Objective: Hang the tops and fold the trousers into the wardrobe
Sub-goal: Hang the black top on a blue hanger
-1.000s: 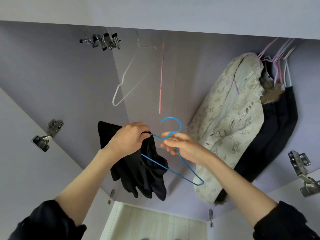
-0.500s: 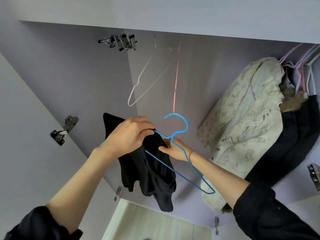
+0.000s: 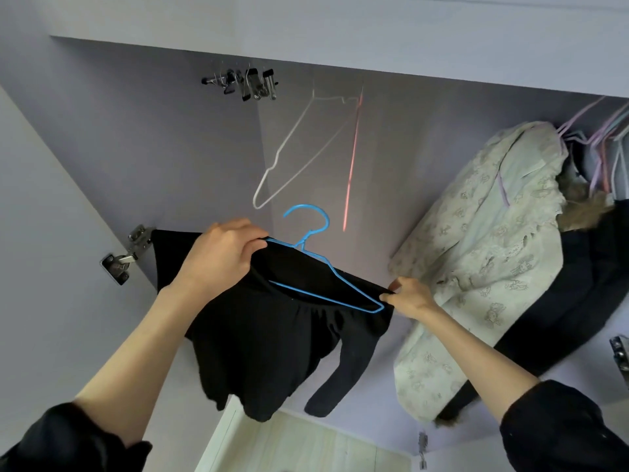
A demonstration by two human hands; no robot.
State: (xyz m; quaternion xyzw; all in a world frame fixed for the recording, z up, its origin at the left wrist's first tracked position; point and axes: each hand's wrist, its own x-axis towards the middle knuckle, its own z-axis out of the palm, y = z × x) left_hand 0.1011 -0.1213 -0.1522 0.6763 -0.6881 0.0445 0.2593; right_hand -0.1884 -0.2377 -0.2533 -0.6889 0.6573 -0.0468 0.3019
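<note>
Garment position: your black top (image 3: 282,338) is threaded on the blue hanger (image 3: 326,267), held up inside the wardrobe (image 3: 170,137). Your left hand (image 3: 221,264) grips collar and hanger at the near shoulder; your right hand (image 3: 410,298) pinches the fabric at the hanger's far tip. The hanger's long axis runs left to lower right between your hands. Its hook points upward, below the white hanger (image 3: 292,158), nearer your left hand.

Black top (image 3: 272,342) stretched over blue wire hanger (image 3: 326,267) inside lilac wardrobe (image 3: 163,137), hanger tilted w/ hook up, neckline pulled taut both ends, one sleeve hanging down at right, fabric gathered below hanger's bottom bar.
</note>
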